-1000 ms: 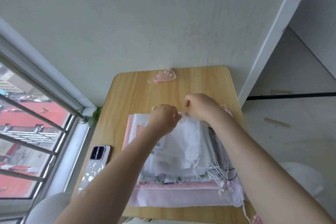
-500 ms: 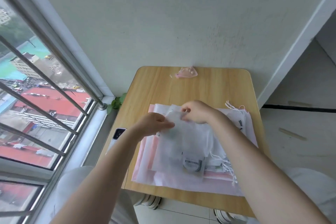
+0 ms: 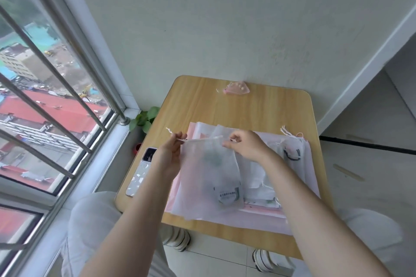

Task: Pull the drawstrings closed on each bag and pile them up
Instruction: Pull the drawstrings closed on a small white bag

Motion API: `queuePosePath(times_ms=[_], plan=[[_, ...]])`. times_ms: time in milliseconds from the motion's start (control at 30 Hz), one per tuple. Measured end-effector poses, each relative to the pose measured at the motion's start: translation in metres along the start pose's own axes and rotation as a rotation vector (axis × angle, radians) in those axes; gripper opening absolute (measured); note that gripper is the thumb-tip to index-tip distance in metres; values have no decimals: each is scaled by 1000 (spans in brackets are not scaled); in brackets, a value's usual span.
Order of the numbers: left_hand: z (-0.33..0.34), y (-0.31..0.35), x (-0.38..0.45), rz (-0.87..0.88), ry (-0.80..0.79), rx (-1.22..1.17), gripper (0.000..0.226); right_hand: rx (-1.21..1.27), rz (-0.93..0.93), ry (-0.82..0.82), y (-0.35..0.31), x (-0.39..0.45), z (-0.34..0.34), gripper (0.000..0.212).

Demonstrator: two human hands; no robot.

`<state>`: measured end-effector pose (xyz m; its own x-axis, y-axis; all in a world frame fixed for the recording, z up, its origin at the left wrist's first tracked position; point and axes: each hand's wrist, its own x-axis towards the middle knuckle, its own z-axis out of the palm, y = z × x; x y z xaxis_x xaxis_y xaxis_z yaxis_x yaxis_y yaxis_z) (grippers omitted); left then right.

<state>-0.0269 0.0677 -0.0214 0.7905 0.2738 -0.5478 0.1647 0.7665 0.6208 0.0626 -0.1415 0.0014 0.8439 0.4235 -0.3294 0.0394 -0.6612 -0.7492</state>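
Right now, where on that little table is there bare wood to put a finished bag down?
The widest bare patch on the table lies between the small pink pouch at the wall and the far edge of the bag stack. A slim strip runs between phone and far-left corner. The near half is crowded with bags.

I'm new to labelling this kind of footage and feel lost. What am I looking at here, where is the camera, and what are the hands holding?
No machine here: a person wears a camera on the head, so the view looks down their own arms. The left hand pinches a white drawstring, and the right hand pinches the top of a sheer white bag, lifted over a stack of similar bags. These lie on a small wooden table against the wall. A phone lies at the table's left edge, and a small pink pouch sits at the far edge.
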Motion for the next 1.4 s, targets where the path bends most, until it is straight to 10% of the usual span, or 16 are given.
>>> queuePosePath(times_ms=[133,400,500,700,833,1033,1267,1400], plan=[[-11,-4,-1,-28,53,-157,17,252,80,-24,16,-4,0,40],[-18,-16,4,-63,96,41,19,1698,251,144,14,-4,3,44],[-14,-11,1,9,170,90,21,1414,329,142,8,-1,2,40],[1,0,-3,105,26,-25,25,-34,3,231,9,-4,10,28],[12,-1,-8,271,12,676,23,-369,-55,151,2,-5,19,29],[20,-3,-2,575,60,1264,22,-443,-65,174,0,-7,13,43],[42,13,-3,436,65,817,41,-187,-94,-116,-4,-8,1,50],[30,11,-3,350,206,1205,35,-96,-119,-58,3,-6,7,44]])
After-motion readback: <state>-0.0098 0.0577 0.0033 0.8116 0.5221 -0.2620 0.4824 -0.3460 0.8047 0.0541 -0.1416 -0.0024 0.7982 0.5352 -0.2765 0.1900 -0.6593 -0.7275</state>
